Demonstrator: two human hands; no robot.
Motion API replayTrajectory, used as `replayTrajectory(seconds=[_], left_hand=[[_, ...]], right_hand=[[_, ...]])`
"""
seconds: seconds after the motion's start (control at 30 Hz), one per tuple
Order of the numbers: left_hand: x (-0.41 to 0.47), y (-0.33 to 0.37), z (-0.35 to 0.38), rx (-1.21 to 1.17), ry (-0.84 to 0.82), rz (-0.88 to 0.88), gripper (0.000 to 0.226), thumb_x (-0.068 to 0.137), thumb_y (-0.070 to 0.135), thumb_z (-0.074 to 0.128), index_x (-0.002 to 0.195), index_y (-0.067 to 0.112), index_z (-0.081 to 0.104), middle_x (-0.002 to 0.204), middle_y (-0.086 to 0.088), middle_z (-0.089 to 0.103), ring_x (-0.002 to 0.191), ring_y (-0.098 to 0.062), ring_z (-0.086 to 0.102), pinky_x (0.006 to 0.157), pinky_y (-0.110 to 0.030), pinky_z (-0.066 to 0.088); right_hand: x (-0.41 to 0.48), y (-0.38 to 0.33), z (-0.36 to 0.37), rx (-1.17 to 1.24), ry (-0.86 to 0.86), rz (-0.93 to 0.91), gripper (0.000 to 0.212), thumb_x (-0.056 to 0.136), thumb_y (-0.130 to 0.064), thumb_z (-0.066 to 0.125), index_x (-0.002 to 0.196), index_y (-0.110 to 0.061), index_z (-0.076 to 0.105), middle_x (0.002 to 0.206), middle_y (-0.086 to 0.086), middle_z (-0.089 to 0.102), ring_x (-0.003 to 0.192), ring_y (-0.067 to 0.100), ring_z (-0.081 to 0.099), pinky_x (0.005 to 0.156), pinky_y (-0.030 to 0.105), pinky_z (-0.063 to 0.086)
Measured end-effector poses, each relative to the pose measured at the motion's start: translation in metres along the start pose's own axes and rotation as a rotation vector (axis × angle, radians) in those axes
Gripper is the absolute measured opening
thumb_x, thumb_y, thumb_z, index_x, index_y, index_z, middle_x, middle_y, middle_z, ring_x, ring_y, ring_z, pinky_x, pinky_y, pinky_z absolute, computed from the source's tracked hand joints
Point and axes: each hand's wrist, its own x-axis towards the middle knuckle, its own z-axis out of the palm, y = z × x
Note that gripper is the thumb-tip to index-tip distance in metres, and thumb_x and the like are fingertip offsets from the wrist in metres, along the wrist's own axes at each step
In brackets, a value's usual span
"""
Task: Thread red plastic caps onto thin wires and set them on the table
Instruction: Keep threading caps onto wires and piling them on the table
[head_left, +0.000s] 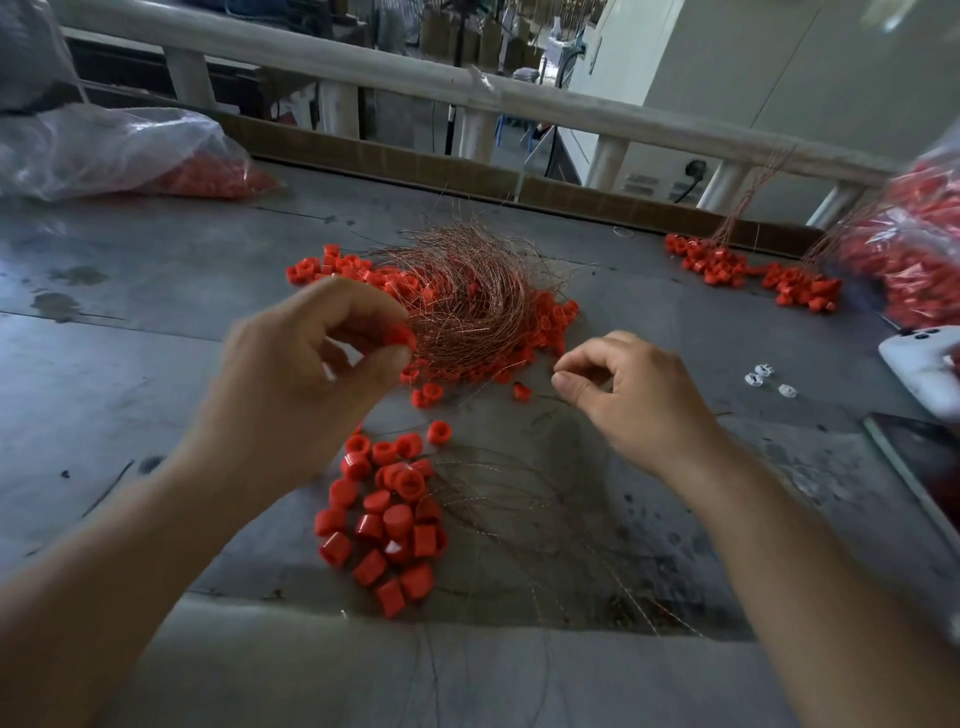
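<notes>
Left hand (311, 364) is closed narrow, thumb and forefinger pinching one red cap (402, 335) just above the near edge of the wire tangle (467, 296) at mid-counter (156, 322). Right hand (634, 395) is also closed to a fine pinch, apparently on a thin wire (544, 398). The strand is barely visible, so I can't confirm the grip.

Handling, my read:
- Cap: light, rigid moulded plastic, smooth sides, likely to squirt out of a hard pinch. Hold it by the side wall with the open end toward the wire. Can't see the threading hole from here.
- Wire: hair-fine, springy, kinks easily, no column stiffness. Grip close to the free end so only a short stub sticks out, otherwise it will buckle rather than feed.
- The tangle will probably drag neighbouring strands along, so pull singles out slowly.

Stock: loose caps (384, 519) are heaped toward the near edge, touching a fan of loose wires (519, 519) on their right. Threaded bunches (753, 270) lie at the far right, and bags of caps (119, 150) sit at the far-left corner and the right edge.
</notes>
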Motion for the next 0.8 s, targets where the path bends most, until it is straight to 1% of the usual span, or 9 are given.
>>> replayTrajectory(seconds=[0.07, 0.13, 0.17, 0.27, 0.37, 0.43, 0.5, 0.7, 0.8], left_hand=[[-0.004, 0.002, 0.004, 0.033, -0.073, 0.076, 0.037, 0.074, 0.013, 0.071, 0.086, 0.044, 0.053, 0.073, 0.023, 0.063, 0.075, 0.008, 0.056, 0.069, -0.002, 0.043], [-0.006, 0.003, 0.008, 0.043, -0.134, 0.131, 0.028, 0.075, 0.018, 0.071, 0.088, 0.038, 0.057, 0.079, 0.026, 0.059, 0.076, 0.003, 0.057, 0.068, -0.010, 0.047], [-0.007, 0.003, 0.009, 0.043, -0.163, 0.157, 0.023, 0.073, 0.020, 0.067, 0.089, 0.036, 0.059, 0.081, 0.025, 0.059, 0.075, 0.002, 0.057, 0.066, -0.014, 0.048], [-0.008, 0.003, 0.012, 0.024, -0.244, 0.205, 0.016, 0.072, 0.027, 0.064, 0.088, 0.031, 0.064, 0.083, 0.022, 0.061, 0.077, 0.003, 0.056, 0.065, -0.016, 0.047], [-0.009, 0.002, 0.013, 0.038, -0.279, 0.207, 0.019, 0.073, 0.032, 0.061, 0.087, 0.022, 0.069, 0.083, 0.020, 0.061, 0.076, 0.005, 0.055, 0.066, -0.017, 0.045], [-0.009, 0.002, 0.013, 0.043, -0.283, 0.205, 0.016, 0.071, 0.024, 0.065, 0.086, 0.021, 0.070, 0.082, 0.019, 0.061, 0.075, 0.011, 0.052, 0.067, -0.013, 0.044], [-0.009, 0.003, 0.013, 0.051, -0.283, 0.209, 0.016, 0.071, 0.021, 0.065, 0.086, 0.020, 0.070, 0.082, 0.017, 0.063, 0.078, 0.009, 0.053, 0.069, -0.011, 0.043], [-0.009, 0.004, 0.014, 0.060, -0.286, 0.195, 0.017, 0.072, 0.021, 0.064, 0.087, 0.019, 0.070, 0.083, 0.012, 0.065, 0.081, 0.003, 0.055, 0.072, -0.009, 0.043], [-0.009, 0.005, 0.013, 0.062, -0.289, 0.197, 0.017, 0.072, 0.021, 0.064, 0.087, 0.020, 0.070, 0.084, 0.013, 0.065, 0.083, 0.002, 0.055, 0.074, -0.011, 0.043]], right_hand=[[0.003, 0.002, 0.005, 0.020, 0.008, 0.003, 0.024, 0.086, -0.022, 0.062, 0.109, -0.019, 0.063, 0.094, -0.009, 0.055, 0.083, 0.006, 0.053, 0.070, 0.015, 0.035], [0.006, 0.001, 0.007, 0.060, 0.009, -0.007, 0.037, 0.087, -0.019, 0.061, 0.123, -0.021, 0.055, 0.102, -0.009, 0.055, 0.090, 0.006, 0.053, 0.078, 0.015, 0.038], [0.008, 0.000, 0.008, 0.080, 0.000, -0.015, 0.043, 0.087, -0.018, 0.060, 0.129, -0.024, 0.050, 0.102, -0.010, 0.055, 0.089, 0.004, 0.053, 0.079, 0.015, 0.040], [0.010, -0.003, 0.011, 0.131, -0.054, -0.040, 0.051, 0.089, -0.016, 0.058, 0.135, -0.032, 0.042, 0.094, -0.016, 0.056, 0.075, -0.008, 0.051, 0.072, 0.001, 0.037], [0.012, -0.008, 0.016, 0.185, -0.124, -0.050, 0.051, 0.090, -0.010, 0.054, 0.133, -0.035, 0.043, 0.101, -0.012, 0.057, 0.080, -0.011, 0.050, 0.073, -0.005, 0.034], [0.013, -0.012, 0.021, 0.186, -0.164, -0.055, 0.050, 0.090, -0.008, 0.051, 0.133, -0.033, 0.045, 0.113, -0.011, 0.053, 0.086, -0.008, 0.050, 0.079, -0.003, 0.033], [0.014, -0.013, 0.024, 0.178, -0.160, -0.065, 0.047, 0.090, -0.005, 0.051, 0.132, -0.026, 0.047, 0.116, -0.013, 0.049, 0.095, -0.003, 0.046, 0.084, 0.002, 0.031], [0.015, -0.012, 0.023, 0.224, 0.077, -0.079, 0.031, 0.085, -0.005, 0.061, 0.115, -0.012, 0.063, 0.097, -0.006, 0.061, 0.081, -0.003, 0.053, 0.078, 0.003, 0.040], [0.013, -0.014, 0.018, 0.247, 0.240, -0.099, 0.010, 0.082, -0.015, 0.068, 0.091, -0.013, 0.071, 0.077, -0.009, 0.064, 0.069, -0.001, 0.057, 0.067, 0.007, 0.044]])
